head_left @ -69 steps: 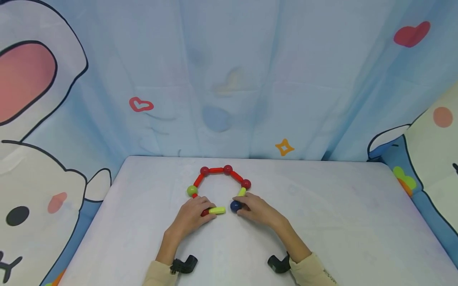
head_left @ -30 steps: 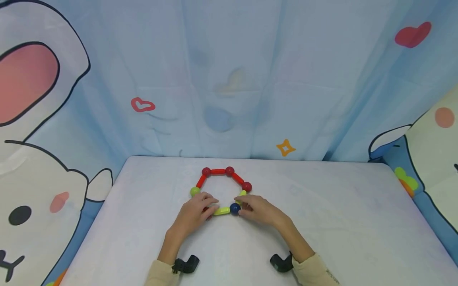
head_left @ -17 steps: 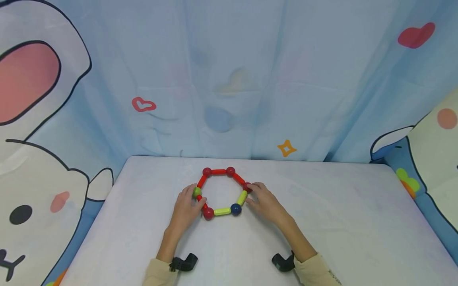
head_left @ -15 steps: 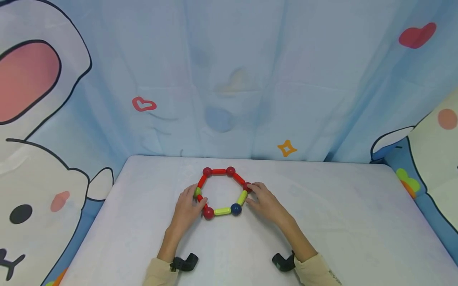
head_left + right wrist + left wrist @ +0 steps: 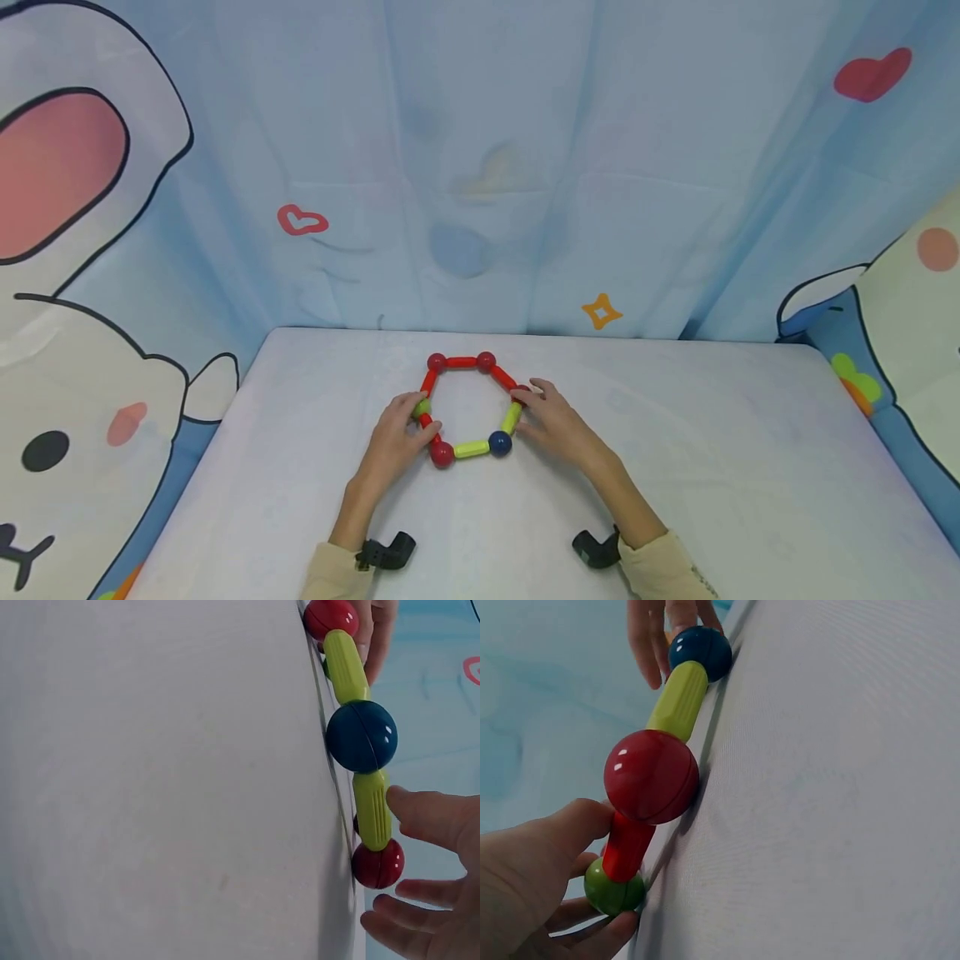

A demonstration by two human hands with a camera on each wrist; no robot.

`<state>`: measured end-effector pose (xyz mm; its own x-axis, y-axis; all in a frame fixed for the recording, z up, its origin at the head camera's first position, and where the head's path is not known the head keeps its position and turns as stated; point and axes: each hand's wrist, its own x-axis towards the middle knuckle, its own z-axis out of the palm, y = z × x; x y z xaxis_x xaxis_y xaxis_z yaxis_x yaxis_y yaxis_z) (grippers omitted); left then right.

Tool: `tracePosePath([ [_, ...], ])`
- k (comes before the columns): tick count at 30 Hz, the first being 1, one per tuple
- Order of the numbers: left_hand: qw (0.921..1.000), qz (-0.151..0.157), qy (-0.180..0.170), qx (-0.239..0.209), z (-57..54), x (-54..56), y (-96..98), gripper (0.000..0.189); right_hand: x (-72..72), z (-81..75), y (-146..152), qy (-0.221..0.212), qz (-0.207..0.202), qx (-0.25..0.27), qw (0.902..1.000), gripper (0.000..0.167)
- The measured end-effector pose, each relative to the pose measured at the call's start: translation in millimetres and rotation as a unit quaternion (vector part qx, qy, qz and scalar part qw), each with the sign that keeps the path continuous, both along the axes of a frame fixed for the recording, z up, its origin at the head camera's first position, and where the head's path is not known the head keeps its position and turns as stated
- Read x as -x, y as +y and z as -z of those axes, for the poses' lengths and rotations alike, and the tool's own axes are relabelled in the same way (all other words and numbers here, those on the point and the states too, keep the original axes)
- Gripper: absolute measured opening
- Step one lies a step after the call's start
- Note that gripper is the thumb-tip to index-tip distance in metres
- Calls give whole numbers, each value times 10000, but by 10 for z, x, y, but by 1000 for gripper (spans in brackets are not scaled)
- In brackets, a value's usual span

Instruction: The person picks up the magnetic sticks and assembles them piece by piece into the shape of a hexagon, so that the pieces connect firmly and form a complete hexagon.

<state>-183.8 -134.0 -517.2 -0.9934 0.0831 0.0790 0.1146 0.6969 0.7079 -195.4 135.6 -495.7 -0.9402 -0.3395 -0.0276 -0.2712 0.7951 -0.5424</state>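
Note:
A closed six-sided ring of toy building rods (image 5: 461, 362) and balls lies on the white table. Most of its parts are red; its near and right sides are yellow rods meeting at a blue ball (image 5: 500, 443). With fingers about the green ball (image 5: 613, 891) and thumb against a red rod (image 5: 628, 847), my left hand (image 5: 390, 437) holds the ring's left side. My right hand (image 5: 558, 429) is at the right side, fingers extended by a red ball (image 5: 378, 864) and thumb beside a yellow rod (image 5: 373, 810); contact is unclear.
The white table (image 5: 712, 450) stretches away on both sides of the ring. Behind it hangs a light blue curtain (image 5: 450, 167) with printed cartoon figures. A black wrist camera (image 5: 386, 552) sits at each wrist.
The gap between the near yellow rod and the blue ball has closed. Both hands have shifted from the near parts to the ring's sides. Lately the ring has slid slightly right and nearer.

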Motion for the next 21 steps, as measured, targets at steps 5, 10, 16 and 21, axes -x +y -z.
tracePosePath([
  [5, 9997, 184, 68, 148, 13, 6, 9, 53, -8, 2, 24, -21, -241, -317, 9992, 45],
  [10, 9997, 156, -17, 176, 0, 7, 18, 49, -15, -52, 20, -171, -119, -457, 9987, 41],
  [16, 9998, 45, 122, 148, -4, -3, 26, 45, -33, -95, 25, -322, -20, -609, 9976, 40],
  [21, 9998, -27, 160, 122, 8, -1, 22, 40, -42, -97, 26, -411, 59, -681, 9968, 39],
])
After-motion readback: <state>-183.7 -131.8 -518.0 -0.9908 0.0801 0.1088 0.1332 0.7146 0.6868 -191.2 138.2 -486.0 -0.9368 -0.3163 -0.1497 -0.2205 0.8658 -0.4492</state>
